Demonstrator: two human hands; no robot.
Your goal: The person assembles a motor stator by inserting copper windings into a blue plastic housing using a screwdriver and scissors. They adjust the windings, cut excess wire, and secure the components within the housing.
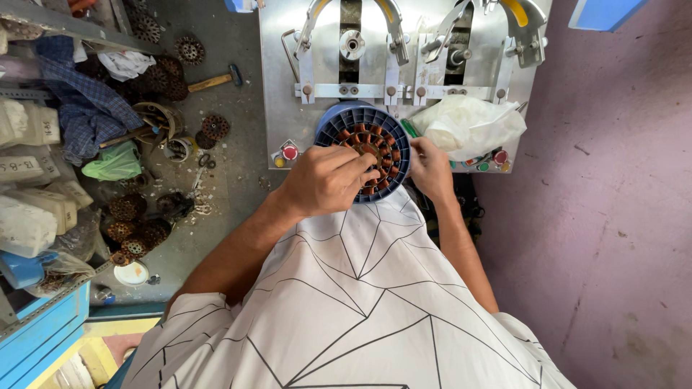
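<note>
Copper-wound stator in its blue slotted holder looks heavy and rigid; I'd grip the rim. My left hand pinches at the coils; my right hand curls against the holder's edge.

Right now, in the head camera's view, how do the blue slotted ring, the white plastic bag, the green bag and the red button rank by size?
1. White plastic bag and blue slotted ring: look about alike; hands hide part of the ring, so I won't rank them.
2. Green bag.
3. Red button, clearly smallest.
</note>
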